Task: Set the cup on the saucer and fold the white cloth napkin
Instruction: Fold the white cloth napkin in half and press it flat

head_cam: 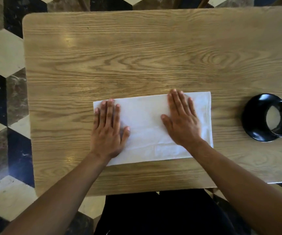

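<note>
Even, fairly bright indoor light, soft and warm. Two pale glare patches on the bench (136, 56): one far left of centre, one near the left wrist. White napkin (147, 126) close to overexposed, creases barely readable. Faint soft shadows beside both hands, none hard. Black saucer (255, 119) shows sharp white highlights on its rim. Overall slightly soft, mild motion blur. Wide-angle bowing bends the bench edges; floor tiles (4, 116) at left stretched and smeared.

Light wood-grain table (136, 53), cube-patterned marble floor (2, 92) (cream, brown, black)
</note>
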`<action>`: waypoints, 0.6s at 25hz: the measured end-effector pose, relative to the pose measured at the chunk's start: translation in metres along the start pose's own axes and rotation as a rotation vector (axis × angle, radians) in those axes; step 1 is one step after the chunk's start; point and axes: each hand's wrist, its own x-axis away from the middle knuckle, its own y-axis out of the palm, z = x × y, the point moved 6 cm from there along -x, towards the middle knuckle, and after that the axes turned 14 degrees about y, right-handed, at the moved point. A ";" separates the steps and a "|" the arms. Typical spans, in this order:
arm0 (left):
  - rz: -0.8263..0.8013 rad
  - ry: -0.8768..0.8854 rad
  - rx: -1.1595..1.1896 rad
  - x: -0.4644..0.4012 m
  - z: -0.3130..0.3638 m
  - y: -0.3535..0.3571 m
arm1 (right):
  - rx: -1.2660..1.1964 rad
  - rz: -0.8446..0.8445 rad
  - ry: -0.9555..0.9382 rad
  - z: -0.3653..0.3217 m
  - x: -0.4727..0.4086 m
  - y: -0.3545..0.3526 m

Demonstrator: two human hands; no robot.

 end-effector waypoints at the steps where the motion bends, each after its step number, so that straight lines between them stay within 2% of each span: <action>1: -0.003 0.000 -0.002 0.000 0.000 0.000 | 0.008 -0.003 0.038 0.024 -0.003 -0.005; 4: 0.000 0.008 -0.013 -0.002 0.001 -0.001 | 0.017 -0.003 0.075 0.057 -0.007 -0.011; 8: -0.006 -0.003 -0.019 -0.003 0.002 -0.002 | -0.047 -0.016 0.134 0.035 -0.002 -0.016; 9: 0.000 -0.005 -0.018 -0.004 0.003 -0.002 | -0.078 -0.021 0.108 0.015 0.003 -0.017; 13: 0.018 0.016 -0.020 -0.002 0.001 0.000 | -0.140 -0.062 -0.187 -0.091 0.046 0.011; 15: 0.018 0.008 -0.026 -0.002 0.001 -0.001 | -0.097 -0.034 -0.222 -0.089 0.054 0.021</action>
